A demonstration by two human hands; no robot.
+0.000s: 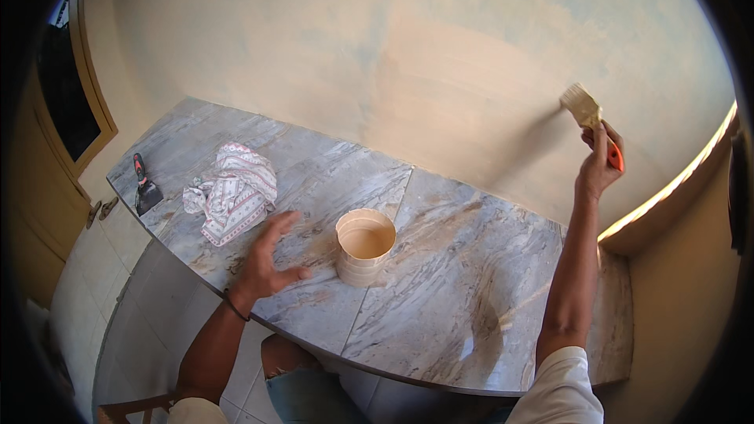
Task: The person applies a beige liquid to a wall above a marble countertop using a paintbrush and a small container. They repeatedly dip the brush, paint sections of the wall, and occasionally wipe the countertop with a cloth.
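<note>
My right hand (599, 156) grips the orange handle of a wide paintbrush (582, 105). Its bristles, coated in cream paint, are at the wall (471, 70) on the right; whether they touch it I cannot tell. My left hand (268, 262) is over the marbled counter (447, 282) with fingers apart and nothing in it. To the right of that hand stands a cream plastic tub (365, 247) with cream paint inside. Behind my left hand lies a crumpled white patterned cloth (238, 194). A putty knife (145, 188) with a black and red handle rests at the counter's left end.
Patchy cream paint over a bluish layer covers the wall behind the counter. A wooden door (35, 188) and framed dark glass stand at far left, with sandals (108, 208) on the tiled floor. A chair's wooden part (138, 406) is at lower left. A bright-edged ledge runs along the right.
</note>
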